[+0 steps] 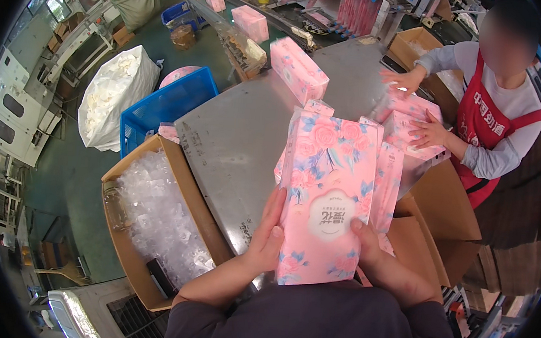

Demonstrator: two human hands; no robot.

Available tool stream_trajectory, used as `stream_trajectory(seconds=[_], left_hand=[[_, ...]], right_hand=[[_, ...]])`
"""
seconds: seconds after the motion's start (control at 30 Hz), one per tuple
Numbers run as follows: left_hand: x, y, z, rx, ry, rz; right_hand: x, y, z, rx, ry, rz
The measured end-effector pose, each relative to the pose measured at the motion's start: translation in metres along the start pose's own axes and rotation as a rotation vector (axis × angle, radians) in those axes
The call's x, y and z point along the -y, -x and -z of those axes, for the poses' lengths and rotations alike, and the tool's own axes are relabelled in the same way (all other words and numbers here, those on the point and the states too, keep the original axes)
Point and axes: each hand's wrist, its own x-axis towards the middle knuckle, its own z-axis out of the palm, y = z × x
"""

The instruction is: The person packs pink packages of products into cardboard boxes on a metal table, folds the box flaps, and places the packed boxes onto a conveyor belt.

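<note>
Close in front of me is a pink tissue pack with roses and blue leaves, its broad printed face turned up. My left hand presses its left side, fingers stretched along the edge. On the right edge sits my right hand, thumb on the face; its other fingers are hidden. Just behind it stands another pink tissue pack, partly covered. Farther off, a tissue pack rests on the metal table. At the right, a co-worker in a red apron has both hands on more pink packs.
At left, a cardboard box holds see-through plastic pieces. Beyond it are a blue crate and a white sack. More packs ride a conveyor toward the table. An open carton stands at my right.
</note>
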Motion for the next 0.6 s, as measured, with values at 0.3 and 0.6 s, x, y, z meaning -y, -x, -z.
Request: stream_trajectory(seconds=[0.3,0.6], left_hand=[[-0.012,-0.01,-0.001,0.018,-0.241,-0.08],[-0.024,-0.034,0.067,-0.241,0.366,0.227]], right_hand=[[-0.007,-0.004,0.012,-0.022,-0.071,-0.029],[0.025,-0.033,0.037,-0.104,1.316,0.569]])
